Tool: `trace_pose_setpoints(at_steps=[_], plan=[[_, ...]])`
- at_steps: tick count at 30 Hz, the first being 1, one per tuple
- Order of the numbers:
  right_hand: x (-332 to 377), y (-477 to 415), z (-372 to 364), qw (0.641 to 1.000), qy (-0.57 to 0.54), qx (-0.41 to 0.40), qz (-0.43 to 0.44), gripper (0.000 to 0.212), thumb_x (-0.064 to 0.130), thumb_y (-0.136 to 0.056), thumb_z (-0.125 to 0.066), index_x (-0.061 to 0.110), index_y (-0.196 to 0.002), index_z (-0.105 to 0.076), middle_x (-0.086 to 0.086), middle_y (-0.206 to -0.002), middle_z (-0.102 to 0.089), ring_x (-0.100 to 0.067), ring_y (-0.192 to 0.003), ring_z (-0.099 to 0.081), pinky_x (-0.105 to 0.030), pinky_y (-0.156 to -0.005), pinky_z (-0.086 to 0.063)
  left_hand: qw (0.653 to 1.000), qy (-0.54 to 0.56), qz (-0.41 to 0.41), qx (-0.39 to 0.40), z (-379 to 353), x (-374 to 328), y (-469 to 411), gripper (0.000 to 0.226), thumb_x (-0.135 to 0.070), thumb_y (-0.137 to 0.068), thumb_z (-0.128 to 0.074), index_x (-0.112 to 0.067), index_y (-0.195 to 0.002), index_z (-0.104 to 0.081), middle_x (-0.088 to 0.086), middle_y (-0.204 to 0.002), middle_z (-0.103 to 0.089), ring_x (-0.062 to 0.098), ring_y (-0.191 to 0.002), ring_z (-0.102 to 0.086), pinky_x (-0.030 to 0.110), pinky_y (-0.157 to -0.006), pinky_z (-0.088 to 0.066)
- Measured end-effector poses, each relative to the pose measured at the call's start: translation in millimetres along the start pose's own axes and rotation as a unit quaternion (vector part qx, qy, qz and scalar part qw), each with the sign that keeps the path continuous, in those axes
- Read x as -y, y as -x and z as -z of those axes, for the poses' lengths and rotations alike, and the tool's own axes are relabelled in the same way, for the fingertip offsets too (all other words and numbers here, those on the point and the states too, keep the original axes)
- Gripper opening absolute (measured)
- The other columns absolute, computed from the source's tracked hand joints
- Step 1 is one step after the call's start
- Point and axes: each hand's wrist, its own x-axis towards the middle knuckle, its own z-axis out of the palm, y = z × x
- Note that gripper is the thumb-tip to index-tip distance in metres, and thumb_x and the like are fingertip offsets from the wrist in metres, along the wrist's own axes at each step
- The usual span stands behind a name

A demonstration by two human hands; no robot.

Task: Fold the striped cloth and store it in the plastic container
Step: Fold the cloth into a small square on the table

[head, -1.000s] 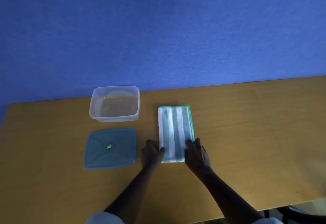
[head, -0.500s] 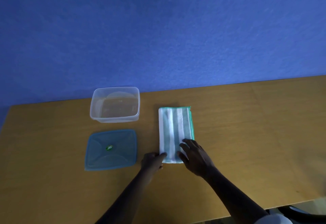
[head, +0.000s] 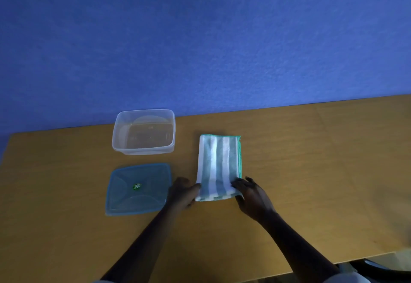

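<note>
Blue wall behind a tan wooden table [head: 311, 171]; left hand [head: 183, 193] and right hand [head: 251, 196] each pinch a near corner of the striped cloth [head: 219, 167], which stretches away from them; risk: the layers slip apart as the near edge lifts, since only corners are held; cloth is a narrow folded strip, grey-white stripes, green hem right; open plastic container [head: 143, 132] beyond the left hand, blue lid [head: 138, 189] just beside it.

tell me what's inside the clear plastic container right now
Nothing visible: the clear plastic container looks empty, and the table shows through its walls. Its blue lid lies flat in front of it. The striped cloth is still on the table, both hands at its near end.
</note>
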Motion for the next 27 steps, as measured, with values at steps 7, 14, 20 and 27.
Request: trace_pose_setpoints(at_steps=[7,14,20,27], plan=[[-2,-1,8,0.999,-0.03,0.035,-0.001,0.036,0.01,-0.079,-0.078,0.014,-0.114,-0.07,-0.003,-0.119,-0.074,-0.022,-0.109,-0.07,-0.033,-0.089,-0.061,0.89,-0.171,-0.422,-0.008,8,-31,-15,0.024,-0.007,-0.092,-0.056,-0.011,-0.112,-0.069,0.003,-0.108,-0.075,0.018,-0.103,-0.071,0.008,-0.085,-0.045],[-4,-6,15,0.995,-0.095,0.036,-0.012,0.027,0.016,-0.084,-0.072,0.014,-0.111,-0.069,0.004,-0.106,-0.075,-0.003,-0.092,-0.071,-0.018,-0.076,-0.059,0.898,-0.231,-0.351,0.13,2,-28,-33,0.034,-0.001,-0.093,-0.05,-0.013,-0.119,-0.07,0.003,-0.122,-0.072,0.015,-0.115,-0.066,0.032,-0.101,-0.052],[-9,-24,28,0.972,-0.196,-0.003,-0.132,0.015,0.024,-0.089,-0.068,0.035,-0.081,-0.06,0.017,-0.065,-0.062,0.004,-0.059,-0.061,-0.009,-0.05,-0.038,0.947,-0.114,-0.272,0.128,15,-14,-42,0.023,-0.004,-0.088,-0.06,-0.013,-0.101,-0.077,0.003,-0.102,-0.077,0.02,-0.101,-0.07,0.043,-0.093,-0.055],[-10,-51,28,0.925,-0.298,-0.006,-0.238,0.012,0.031,-0.092,-0.069,0.021,-0.097,-0.073,0.008,-0.08,-0.074,0.003,-0.07,-0.068,-0.015,-0.054,-0.048,0.929,-0.166,-0.29,0.158,19,0,-42,0.063,-0.008,-0.076,-0.068,-0.024,-0.135,-0.055,-0.003,-0.123,-0.068,0.013,-0.115,-0.064,0.035,-0.1,-0.052]])
